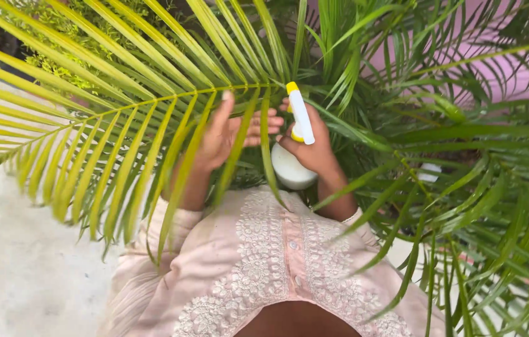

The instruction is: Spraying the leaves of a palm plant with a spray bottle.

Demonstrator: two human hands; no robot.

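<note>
A white spray bottle (294,163) with a yellow and white nozzle head is held in the right hand (310,148), just in front of the chest and close against the fronds of a palm plant (402,125). The round white body of the bottle is seen below the hand, while the long nozzle head points up and slightly to the left, its yellow tip reaching the midrib of a large frond (121,125). The right hand is wrapped around the neck of the bottle, with the fingers closed over the trigger part; whether the trigger is pressed cannot be told.

The left hand (230,134) is held open just beside the bottle, with the fingers spread and stretched toward the right hand. It is partly covered by the hanging leaflets of the large frond, which is touched or nearly touched by the palm; firm contact cannot be told. Nothing is pinched by it.

Both forearms are covered by the sleeves of a pale pink embroidered garment (264,268), seen at the bottom middle of the view. The large yellow-green frond is spread across the left half, above a light concrete floor (14,268). Darker green fronds fill the right half, with a pink wall (527,81) behind them.
</note>
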